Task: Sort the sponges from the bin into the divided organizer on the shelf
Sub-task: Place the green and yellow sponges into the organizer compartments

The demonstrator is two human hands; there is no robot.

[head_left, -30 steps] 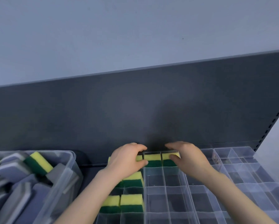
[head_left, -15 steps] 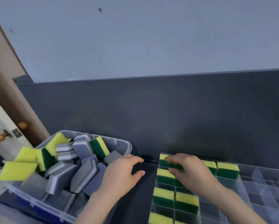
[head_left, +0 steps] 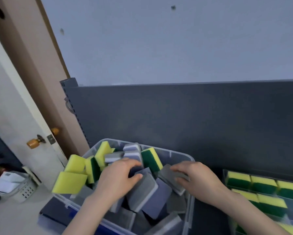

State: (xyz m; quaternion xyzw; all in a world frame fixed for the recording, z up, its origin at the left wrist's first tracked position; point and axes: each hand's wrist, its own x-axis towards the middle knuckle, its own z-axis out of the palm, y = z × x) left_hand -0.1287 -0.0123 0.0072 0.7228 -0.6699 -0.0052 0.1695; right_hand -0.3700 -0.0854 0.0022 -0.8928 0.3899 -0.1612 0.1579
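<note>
Gripped a blue-grey sponge (head_left: 141, 170) with the curled left hand (head_left: 119, 181) and pinched a grey sponge (head_left: 166, 175) with the right hand (head_left: 199, 179), both inside the heaped bin (head_left: 181, 154). Had yellow-green sponges (head_left: 262, 184) packed in rows in the organizer (head_left: 224, 177), just right of the bin on the shelf (head_left: 208, 216).

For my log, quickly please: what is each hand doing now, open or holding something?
Left hand: grips a blue-grey sponge.
Right hand: pinches a grey sponge.
</note>
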